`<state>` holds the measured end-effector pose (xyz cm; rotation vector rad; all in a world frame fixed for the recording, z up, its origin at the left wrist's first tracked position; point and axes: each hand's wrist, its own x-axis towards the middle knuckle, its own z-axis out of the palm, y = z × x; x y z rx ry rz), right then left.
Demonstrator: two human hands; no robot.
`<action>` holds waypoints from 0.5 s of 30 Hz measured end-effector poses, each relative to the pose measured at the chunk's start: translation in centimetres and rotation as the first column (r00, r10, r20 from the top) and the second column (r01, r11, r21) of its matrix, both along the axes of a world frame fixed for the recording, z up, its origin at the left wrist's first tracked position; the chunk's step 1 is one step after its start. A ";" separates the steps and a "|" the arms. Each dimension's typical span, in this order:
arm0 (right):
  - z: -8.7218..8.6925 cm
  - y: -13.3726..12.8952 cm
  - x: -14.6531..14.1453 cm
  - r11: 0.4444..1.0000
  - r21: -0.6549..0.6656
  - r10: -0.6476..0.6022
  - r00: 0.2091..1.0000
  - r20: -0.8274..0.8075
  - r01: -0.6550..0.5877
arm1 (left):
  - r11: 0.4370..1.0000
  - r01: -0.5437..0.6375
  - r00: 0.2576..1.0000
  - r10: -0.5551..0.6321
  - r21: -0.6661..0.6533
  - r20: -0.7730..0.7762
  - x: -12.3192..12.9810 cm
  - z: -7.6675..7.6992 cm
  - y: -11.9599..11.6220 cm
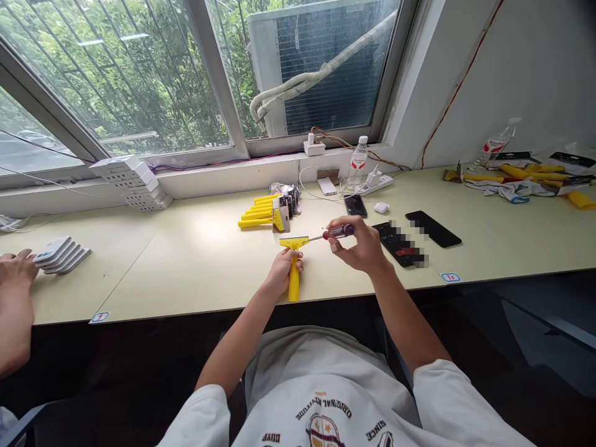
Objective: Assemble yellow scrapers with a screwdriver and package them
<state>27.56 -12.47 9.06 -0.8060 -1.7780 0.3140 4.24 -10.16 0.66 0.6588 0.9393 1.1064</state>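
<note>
My left hand (pixel 281 270) is closed around the neck of a yellow scraper (pixel 293 282), its handle pointing toward me and its wide head at the far end. In my right hand (pixel 359 245) is a screwdriver (pixel 341 231) with a dark purple and red handle. The shaft runs left, and its tip meets the right side of the scraper head; whether it sits in a screw is too small to tell. Beyond my hands lies a row of several yellow-handled scrapers (pixel 255 222) with their heads to the right.
Right of my hand lie two dark phone-like slabs (pixel 433 228) (pixel 399 243). Behind are a phone (pixel 356 205), a white earbud case (pixel 381 208), a water bottle (pixel 358 162) and a power strip (pixel 378 184). At left, another person's hand (pixel 18 267) touches stacked white pieces (pixel 61 255).
</note>
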 end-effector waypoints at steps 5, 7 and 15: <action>0.4 -0.8 -1.1 0.993 0.083 0.063 0.979 0.194 -0.080 | 1.000 0.003 1.000 -0.003 0.018 0.014 -0.1 -0.5 0.3; 0.6 -1.1 -1.7 0.967 0.201 0.105 0.962 0.250 -0.158 | 1.000 0.006 1.000 -0.007 0.026 0.020 -0.2 -0.7 0.4; 0.7 -2.1 -4.2 0.850 0.419 0.133 0.899 0.418 -0.321 | 0.997 -0.069 0.998 0.070 0.029 -0.008 0.2 -0.2 0.1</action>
